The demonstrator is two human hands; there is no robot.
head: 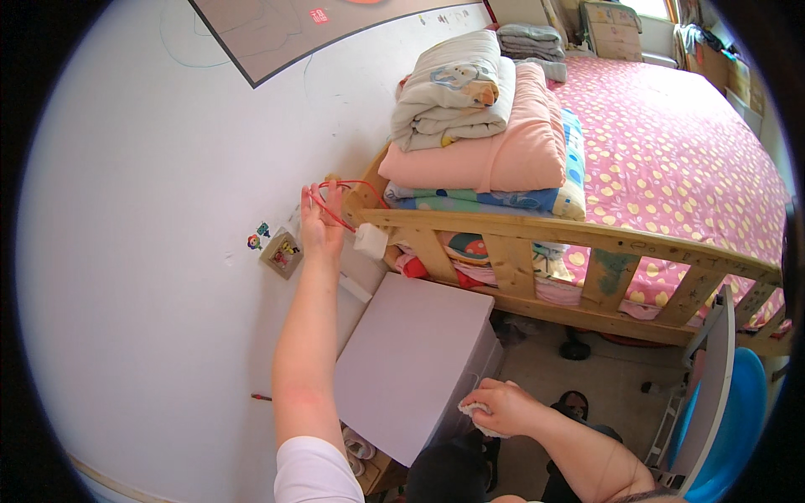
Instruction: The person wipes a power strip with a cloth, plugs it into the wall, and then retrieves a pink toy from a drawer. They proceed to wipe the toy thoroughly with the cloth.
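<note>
My left hand (322, 223) is raised near the wall, at the corner post of the wooden bed frame. A red charging cable (332, 211) loops through its fingers. One end of that cable runs to a white power adapter (371, 241), which hangs beside the hand against the bed's end. My right hand (505, 405) grips a crumpled white cloth (483, 420) by the front edge of a white cabinet (415, 358). The cabinet's flat top lies between my two arms. Part of the cloth is hidden under my fingers.
The bed's wooden end rail (566, 232) borders the cabinet. Folded quilts (478, 144) are stacked on the pink patterned bed (654, 144). A light switch (282, 254) with stickers is on the wall. At right, a blue basin (748, 402) stands behind a folded white panel (714, 390).
</note>
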